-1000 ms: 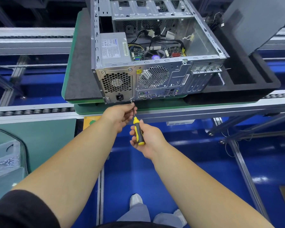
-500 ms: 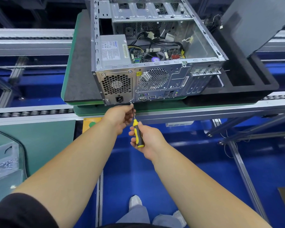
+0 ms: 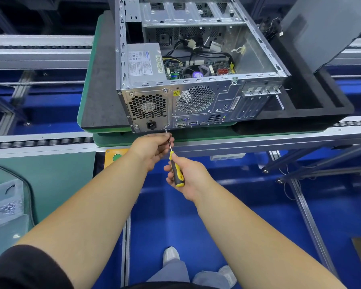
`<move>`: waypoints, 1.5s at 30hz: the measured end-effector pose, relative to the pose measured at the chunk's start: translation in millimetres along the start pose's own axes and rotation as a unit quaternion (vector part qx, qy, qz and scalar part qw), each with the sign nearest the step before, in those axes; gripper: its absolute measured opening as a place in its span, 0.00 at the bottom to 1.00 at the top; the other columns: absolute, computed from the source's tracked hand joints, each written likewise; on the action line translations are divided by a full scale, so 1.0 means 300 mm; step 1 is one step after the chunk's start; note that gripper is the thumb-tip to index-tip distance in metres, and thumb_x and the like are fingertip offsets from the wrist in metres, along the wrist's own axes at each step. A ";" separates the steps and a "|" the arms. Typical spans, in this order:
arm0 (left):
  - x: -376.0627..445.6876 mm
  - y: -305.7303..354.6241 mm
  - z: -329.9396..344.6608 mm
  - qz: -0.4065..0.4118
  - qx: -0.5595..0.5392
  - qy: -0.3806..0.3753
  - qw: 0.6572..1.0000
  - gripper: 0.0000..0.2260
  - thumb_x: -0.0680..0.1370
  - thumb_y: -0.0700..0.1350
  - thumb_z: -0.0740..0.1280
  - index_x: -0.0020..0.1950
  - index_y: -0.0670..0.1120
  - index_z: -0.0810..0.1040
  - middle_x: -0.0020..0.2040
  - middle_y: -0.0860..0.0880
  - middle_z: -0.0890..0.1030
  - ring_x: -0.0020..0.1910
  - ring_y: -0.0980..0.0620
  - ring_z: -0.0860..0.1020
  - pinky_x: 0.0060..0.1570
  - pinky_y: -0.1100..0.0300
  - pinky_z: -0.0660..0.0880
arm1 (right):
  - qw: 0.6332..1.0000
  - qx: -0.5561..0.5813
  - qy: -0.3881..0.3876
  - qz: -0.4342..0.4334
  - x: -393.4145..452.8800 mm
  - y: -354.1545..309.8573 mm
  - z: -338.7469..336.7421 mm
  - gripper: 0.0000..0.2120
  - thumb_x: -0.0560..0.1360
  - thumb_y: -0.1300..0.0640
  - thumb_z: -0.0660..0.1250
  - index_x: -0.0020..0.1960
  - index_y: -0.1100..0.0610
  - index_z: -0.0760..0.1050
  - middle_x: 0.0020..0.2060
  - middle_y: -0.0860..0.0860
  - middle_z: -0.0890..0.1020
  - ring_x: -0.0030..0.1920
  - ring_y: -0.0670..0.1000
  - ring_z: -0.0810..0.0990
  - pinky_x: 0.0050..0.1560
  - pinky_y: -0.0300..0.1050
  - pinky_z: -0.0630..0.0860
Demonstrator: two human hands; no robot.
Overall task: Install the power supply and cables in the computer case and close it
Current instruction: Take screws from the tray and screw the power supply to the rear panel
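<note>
One computer case (image 3: 198, 65) lies on its side with the open face up, resting on a dark mat (image 3: 104, 84) that tops a green pallet (image 3: 86, 113) on a roller conveyor (image 3: 40, 140). Inside the case, at its near left corner, sits one grey power supply (image 3: 144, 63), its honeycomb fan grille and power socket showing through the case's rear panel. Right of the power supply, within the case, several black cables (image 3: 208, 51) with white plugs run above the motherboard (image 3: 198, 68). One round perforated fan vent (image 3: 194, 99) is in the rear panel just right of the power supply's grille, and four slot covers stand at the rear panel's right end.

One screwdriver (image 3: 176, 170) with a yellow and black handle points up at the lower edge of the rear panel, its tip at a screw (image 3: 166, 131) below the power socket. The right hand (image 3: 188, 176) is wrapped around the handle. The left hand (image 3: 152, 148) pinches the metal shaft just under the tip, fingers curled close around it.

To the right of the case, one grey side panel (image 3: 325, 28) leans tilted above a black foam tray (image 3: 313, 105). Far left of the case, below the conveyor, one clear bin (image 3: 4, 205) holds small screws. Beneath the hands, the floor is blue, and two white shoes (image 3: 171, 254) show at the bottom edge.
</note>
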State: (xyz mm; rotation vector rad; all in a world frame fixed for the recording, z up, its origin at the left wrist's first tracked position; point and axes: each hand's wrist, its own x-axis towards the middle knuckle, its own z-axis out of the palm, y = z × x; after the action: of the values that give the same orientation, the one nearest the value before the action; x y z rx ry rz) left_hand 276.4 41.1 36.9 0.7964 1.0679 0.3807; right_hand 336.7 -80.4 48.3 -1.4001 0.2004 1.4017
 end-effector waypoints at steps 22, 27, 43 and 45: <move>-0.001 -0.003 0.008 -0.006 0.013 -0.006 1.000 0.06 0.80 0.43 0.65 0.50 0.44 0.81 0.40 0.50 0.85 0.39 0.55 0.83 0.36 0.64 0.77 | 0.999 -0.015 0.032 0.013 -0.005 -0.010 0.011 0.22 0.83 0.47 0.59 0.44 0.61 0.83 0.28 0.51 0.81 0.26 0.46 0.74 0.31 0.40 0.77; -0.005 0.003 0.005 -0.002 0.007 -0.018 1.000 0.06 0.81 0.41 0.64 0.48 0.44 0.81 0.39 0.51 0.86 0.37 0.58 0.84 0.33 0.67 0.78 | 1.000 0.022 0.010 0.006 -0.011 -0.006 0.005 0.15 0.76 0.48 0.71 0.50 0.61 0.81 0.32 0.54 0.79 0.27 0.48 0.75 0.32 0.41 0.78; 0.008 0.005 0.006 -0.018 0.018 -0.008 1.000 0.05 0.79 0.43 0.67 0.48 0.44 0.81 0.36 0.52 0.85 0.34 0.59 0.83 0.31 0.68 0.77 | 1.000 0.010 0.005 0.017 -0.001 -0.003 0.012 0.18 0.79 0.45 0.65 0.47 0.61 0.81 0.30 0.53 0.80 0.27 0.48 0.74 0.31 0.40 0.76; 0.011 0.005 0.008 -0.022 0.017 -0.003 1.000 0.04 0.79 0.43 0.68 0.46 0.44 0.81 0.35 0.52 0.85 0.32 0.59 0.82 0.29 0.68 0.76 | 1.000 0.000 0.014 0.005 0.003 0.000 0.011 0.15 0.75 0.47 0.72 0.47 0.60 0.80 0.29 0.53 0.80 0.26 0.48 0.75 0.32 0.41 0.78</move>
State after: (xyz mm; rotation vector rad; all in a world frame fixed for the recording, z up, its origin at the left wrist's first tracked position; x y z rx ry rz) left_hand 280.2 43.3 36.5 0.8027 1.0865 0.3225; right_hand 335.1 -77.5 48.5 -1.4214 0.2259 1.3901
